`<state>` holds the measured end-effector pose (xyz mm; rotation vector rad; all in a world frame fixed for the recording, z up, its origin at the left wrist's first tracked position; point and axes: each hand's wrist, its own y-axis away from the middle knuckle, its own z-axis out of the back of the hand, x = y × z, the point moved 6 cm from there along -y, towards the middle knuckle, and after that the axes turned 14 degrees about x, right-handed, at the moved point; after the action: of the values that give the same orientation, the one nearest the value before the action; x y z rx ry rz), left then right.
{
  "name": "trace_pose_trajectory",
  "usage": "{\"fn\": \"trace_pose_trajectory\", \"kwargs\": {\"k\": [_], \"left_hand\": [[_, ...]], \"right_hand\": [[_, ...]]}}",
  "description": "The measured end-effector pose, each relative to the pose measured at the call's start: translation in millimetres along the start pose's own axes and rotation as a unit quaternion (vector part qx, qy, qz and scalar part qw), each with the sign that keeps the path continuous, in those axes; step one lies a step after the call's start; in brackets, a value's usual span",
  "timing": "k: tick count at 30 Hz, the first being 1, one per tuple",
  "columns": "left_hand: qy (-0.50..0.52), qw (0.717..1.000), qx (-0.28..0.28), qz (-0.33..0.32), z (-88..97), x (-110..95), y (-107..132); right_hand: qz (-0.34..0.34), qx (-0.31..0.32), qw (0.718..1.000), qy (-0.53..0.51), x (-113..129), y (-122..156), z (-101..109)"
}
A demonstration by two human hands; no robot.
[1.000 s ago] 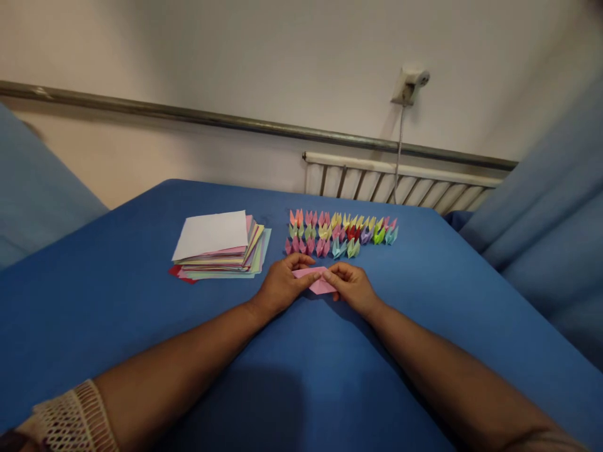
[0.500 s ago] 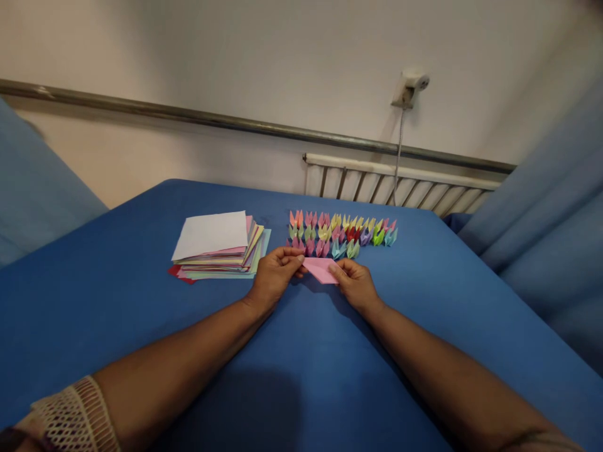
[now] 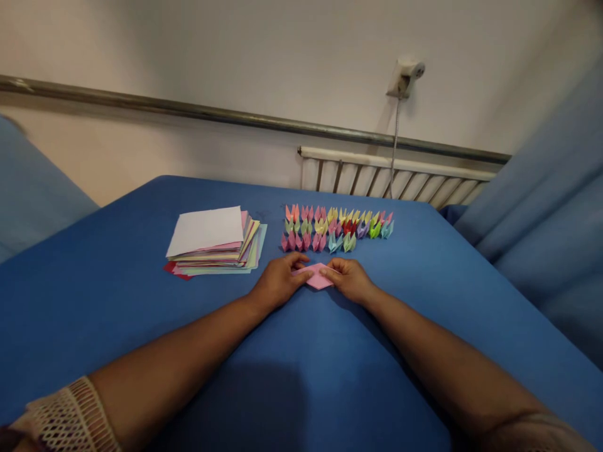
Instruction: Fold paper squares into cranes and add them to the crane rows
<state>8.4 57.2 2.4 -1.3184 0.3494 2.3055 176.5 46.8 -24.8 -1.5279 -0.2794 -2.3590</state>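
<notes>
A piece of folded pink paper [image 3: 320,281], shaped like a diamond, is pinched between my two hands just above or on the blue cloth; which of the two I cannot tell. My left hand [image 3: 281,276] grips its left end, thumb on top and fingers partly hidden behind. On the right end, my right hand [image 3: 351,277] presses with its thumb, the other fingers tucked underneath. Right behind the hands stand several rows of small folded paper cranes [image 3: 320,227] in pink, yellow, green, red, purple and blue.
To the left lies a stack of coloured paper sheets [image 3: 205,235] with a white sheet on top. A blue cloth [image 3: 117,270] covers the table. Behind it are a metal rail [image 3: 226,116], a radiator [image 3: 358,176] and a wall socket with a cord [image 3: 404,80]. Blue curtains [image 3: 556,207] hang at both sides.
The pink paper has come slightly nearer to me, levelled into a diamond. My left hand has lowered, its thumb now on the paper's face, and both thumbs are closer together.
</notes>
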Motion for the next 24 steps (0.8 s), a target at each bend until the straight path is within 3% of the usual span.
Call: {"fn": "trace_pose_trajectory", "kwargs": {"k": [4,7,10,16,20,24], "left_hand": [[-0.082,0.995,0.064,-0.005,-8.2,-5,1],[-0.125,0.989,0.074,-0.013,-9.8,-8,0],[-0.146,0.986,0.076,-0.022,-11.7,-8,-2],[-0.144,0.987,0.076,-0.009,-10.4,-2,-4],[-0.218,0.974,0.054,-0.003,-2.2,-3,-4],[-0.31,0.947,0.032,-0.083,-13.1,-24,8]], "right_hand": [[-0.034,0.004,0.99,0.138,5,4,6],[-0.034,-0.019,0.956,0.289,21,13,6],[0.015,-0.032,0.919,0.393,41,26,-5],[0.039,0.122,0.899,0.418,33,50,-35],[0.024,0.144,0.896,0.419,28,56,-36],[0.024,0.149,0.896,0.418,31,55,-36]]}}
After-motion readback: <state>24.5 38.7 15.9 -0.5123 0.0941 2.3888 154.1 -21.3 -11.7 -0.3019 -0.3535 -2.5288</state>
